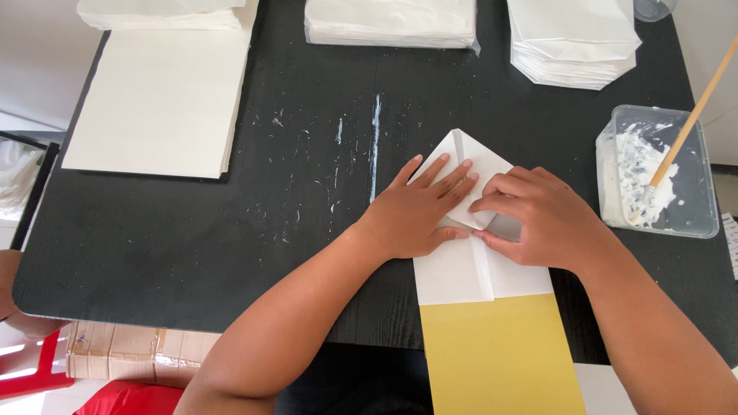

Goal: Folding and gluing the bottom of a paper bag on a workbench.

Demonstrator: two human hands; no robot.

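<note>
Left hand (pixel 419 211) flat, fingers spread; right hand (pixel 538 219) curled, fingertips pressing down.

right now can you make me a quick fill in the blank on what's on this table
1. Both hands press on a folded sheet of ____ paper.
2. The table top is ____ in colour.
3. The stick stands in a clear ____ of white paste.
4. The board under the folded sheet is ____.

Missing words: white; black; tub; yellow
</note>
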